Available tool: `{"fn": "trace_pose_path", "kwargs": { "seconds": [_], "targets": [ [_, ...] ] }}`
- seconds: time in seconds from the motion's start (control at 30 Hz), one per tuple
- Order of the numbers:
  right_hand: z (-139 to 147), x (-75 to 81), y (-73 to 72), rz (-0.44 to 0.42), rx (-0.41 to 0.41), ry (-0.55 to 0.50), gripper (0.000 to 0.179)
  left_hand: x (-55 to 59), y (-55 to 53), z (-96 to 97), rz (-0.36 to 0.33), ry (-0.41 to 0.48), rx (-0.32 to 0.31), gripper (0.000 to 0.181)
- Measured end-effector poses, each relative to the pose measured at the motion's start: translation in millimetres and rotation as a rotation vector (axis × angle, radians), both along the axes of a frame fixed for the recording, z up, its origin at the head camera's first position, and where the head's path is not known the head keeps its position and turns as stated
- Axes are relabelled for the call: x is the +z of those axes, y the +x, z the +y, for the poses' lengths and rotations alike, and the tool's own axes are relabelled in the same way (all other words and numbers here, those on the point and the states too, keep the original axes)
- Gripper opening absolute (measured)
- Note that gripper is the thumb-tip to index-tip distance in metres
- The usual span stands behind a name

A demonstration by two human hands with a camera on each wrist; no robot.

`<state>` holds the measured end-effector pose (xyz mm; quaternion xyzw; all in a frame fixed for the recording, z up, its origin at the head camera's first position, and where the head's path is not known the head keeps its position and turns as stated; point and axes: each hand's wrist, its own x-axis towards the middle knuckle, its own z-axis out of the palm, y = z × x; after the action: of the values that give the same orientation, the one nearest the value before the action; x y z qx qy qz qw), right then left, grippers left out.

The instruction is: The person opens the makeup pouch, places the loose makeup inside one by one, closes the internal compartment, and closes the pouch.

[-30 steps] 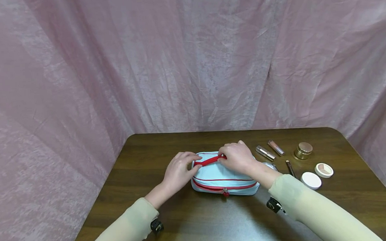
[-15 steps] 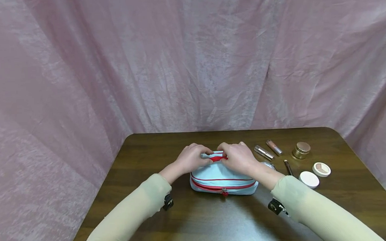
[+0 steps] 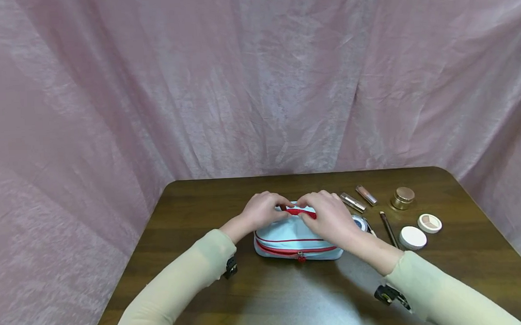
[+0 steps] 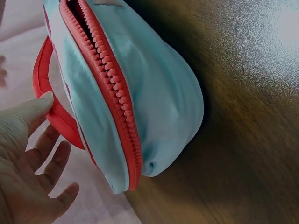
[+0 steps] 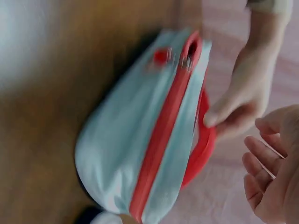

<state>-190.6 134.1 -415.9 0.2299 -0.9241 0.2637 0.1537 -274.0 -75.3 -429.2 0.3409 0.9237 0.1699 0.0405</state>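
Note:
A light blue zip pouch (image 3: 285,234) with red trim sits at the middle of the table. My left hand (image 3: 264,212) pinches its red carry strap (image 4: 60,119) between thumb and fingers, and the strap arches above the pouch top. Close to the strap's right part is my right hand (image 3: 328,216); in the right wrist view that hand (image 5: 275,163) holds nothing, its fingers loosely bent and apart from the strap. Along the front runs a red zipper (image 4: 112,79), parted for a short stretch by its slider. A red charm (image 5: 161,56) hangs from the slider.
On the brown table (image 3: 192,204), right of the pouch, lie two lip tubes (image 3: 353,203), a gold-lidded jar (image 3: 403,198), a dark brush or pencil (image 3: 388,228), a white round case (image 3: 412,238) and a three-shade pan (image 3: 429,223). Pink curtain (image 3: 257,85) hangs behind.
My left hand has moved right along the strap from its left end. My right hand has let go of the strap and shifted slightly right. The pouch stays about where it was.

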Motion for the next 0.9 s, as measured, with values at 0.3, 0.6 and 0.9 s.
{"fn": "trace_pose_path", "kwargs": {
  "seconds": [0.3,0.6,0.9],
  "targets": [
    [1,-28.7,82.7,-0.62,0.097,-0.512,0.015,-1.3,1.0,5.1,0.017,0.023,-0.005,0.024],
    [-14,-55.9,102.2,-1.139,-0.202,-1.216,0.043,-3.6,3.0,9.8,0.013,0.012,-0.021,0.023],
    [-42,-66.3,95.0,-0.993,-0.394,-1.479,0.04,-4.7,4.2,11.0,0.011,0.02,-0.026,0.023]
  ]
}}
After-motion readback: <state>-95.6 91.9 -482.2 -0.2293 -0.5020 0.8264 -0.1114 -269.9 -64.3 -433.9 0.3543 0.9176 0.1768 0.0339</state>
